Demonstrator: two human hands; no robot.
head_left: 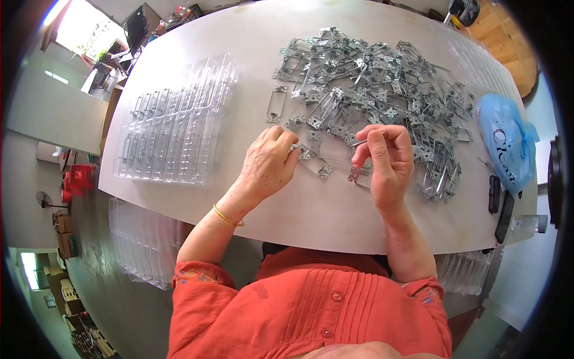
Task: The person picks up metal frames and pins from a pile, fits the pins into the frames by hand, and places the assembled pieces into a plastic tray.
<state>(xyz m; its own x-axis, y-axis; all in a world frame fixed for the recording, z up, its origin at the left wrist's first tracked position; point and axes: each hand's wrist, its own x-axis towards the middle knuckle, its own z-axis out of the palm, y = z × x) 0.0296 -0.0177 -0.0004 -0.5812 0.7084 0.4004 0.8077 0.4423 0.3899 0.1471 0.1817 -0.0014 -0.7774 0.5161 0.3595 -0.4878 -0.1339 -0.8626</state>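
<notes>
A large heap of small metal brackets lies on the pale table. My left hand, with a yellow bangle at the wrist, has its fingers closed on the end of a metal bracket at the near edge of the heap. My right hand is raised palm up just right of it, thumb and fingers pinched on a thin metal piece. A reddish-looking bracket end shows beside the right fingers. One bracket lies apart at the heap's left.
Clear plastic trays, partly filled with brackets, lie on the left. At the right are a blue plastic bag, black objects and a clear bottle. More plastic trays stand below the table's left edge.
</notes>
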